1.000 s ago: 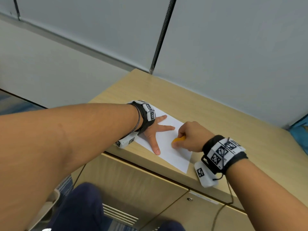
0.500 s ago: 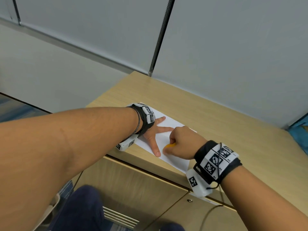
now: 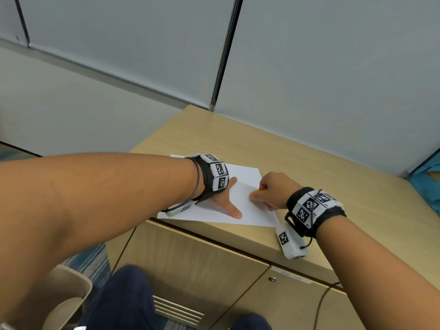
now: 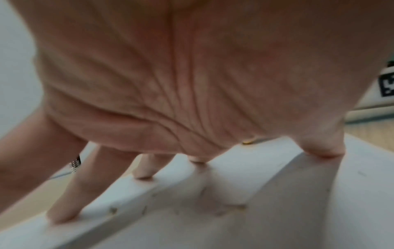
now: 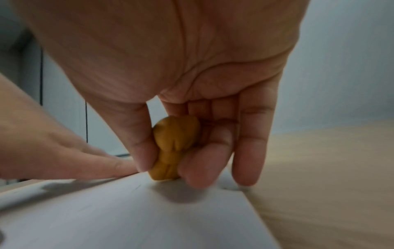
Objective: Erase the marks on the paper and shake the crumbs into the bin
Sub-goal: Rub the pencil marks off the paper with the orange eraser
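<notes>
A white sheet of paper (image 3: 247,210) lies near the front edge of the wooden cabinet top (image 3: 309,177). My left hand (image 3: 226,198) presses flat on the sheet with its fingers spread, seen from below as the left hand (image 4: 170,101). My right hand (image 3: 271,191) pinches an orange-yellow eraser (image 5: 172,148) between thumb and fingers, its lower end touching the paper (image 5: 127,210) near the right edge. Only a sliver of the eraser (image 3: 258,191) shows in the head view. Small dark crumbs dot the paper (image 4: 277,202) under my left palm.
A beige bin (image 3: 59,296) stands on the floor at the lower left, beside my knee (image 3: 123,298). Grey partition panels (image 3: 309,67) rise behind the cabinet. Cabinet doors (image 3: 190,263) face me below the top. Something blue (image 3: 426,186) sits at the far right.
My right hand has moved with the eraser across the sheet, first toward my left thumb and now back toward the right edge. My left hand stays pressed on the paper.
</notes>
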Tool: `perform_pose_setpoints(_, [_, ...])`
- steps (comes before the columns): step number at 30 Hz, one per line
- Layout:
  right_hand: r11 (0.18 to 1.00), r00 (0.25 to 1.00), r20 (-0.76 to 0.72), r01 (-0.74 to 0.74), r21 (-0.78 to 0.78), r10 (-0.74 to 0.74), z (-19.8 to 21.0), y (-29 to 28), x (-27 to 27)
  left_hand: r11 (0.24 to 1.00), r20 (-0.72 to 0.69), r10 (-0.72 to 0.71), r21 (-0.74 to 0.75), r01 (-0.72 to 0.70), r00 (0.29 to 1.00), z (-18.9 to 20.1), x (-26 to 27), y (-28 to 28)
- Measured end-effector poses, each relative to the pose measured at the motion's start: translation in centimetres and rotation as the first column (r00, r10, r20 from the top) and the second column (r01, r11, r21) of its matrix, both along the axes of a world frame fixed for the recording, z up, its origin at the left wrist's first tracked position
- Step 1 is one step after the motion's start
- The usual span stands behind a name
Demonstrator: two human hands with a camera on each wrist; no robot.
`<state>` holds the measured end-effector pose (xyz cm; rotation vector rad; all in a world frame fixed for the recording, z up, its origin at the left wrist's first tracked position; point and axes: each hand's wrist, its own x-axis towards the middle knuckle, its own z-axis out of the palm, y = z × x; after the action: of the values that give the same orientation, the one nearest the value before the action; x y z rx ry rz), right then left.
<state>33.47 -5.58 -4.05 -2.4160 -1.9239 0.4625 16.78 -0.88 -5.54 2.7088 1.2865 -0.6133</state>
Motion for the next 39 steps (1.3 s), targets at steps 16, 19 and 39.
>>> perform_pose_setpoints(16, [0.973, 0.972, 0.061, -0.228, 0.032, 0.226, -1.2, -2.4, -2.1, 0.92, -0.137, -0.392, -0.071, 0.386, 0.91, -1.0, 2.8, 4.3])
perform_pose_setpoints(19, [0.98, 0.977, 0.075, -0.2, 0.012, 0.199, -0.9, -2.2, -1.1, 0.923, -0.127, -0.384, -0.063, 0.379, 0.914, -1.2, 2.7, 4.5])
perform_pose_setpoints(39, [0.974, 0.968, 0.104, -0.224, -0.034, 0.227, 0.0, -1.9, -1.6, 0.937, -0.128, -0.349, -0.06, 0.344, 0.928, -1.2, 2.8, 4.3])
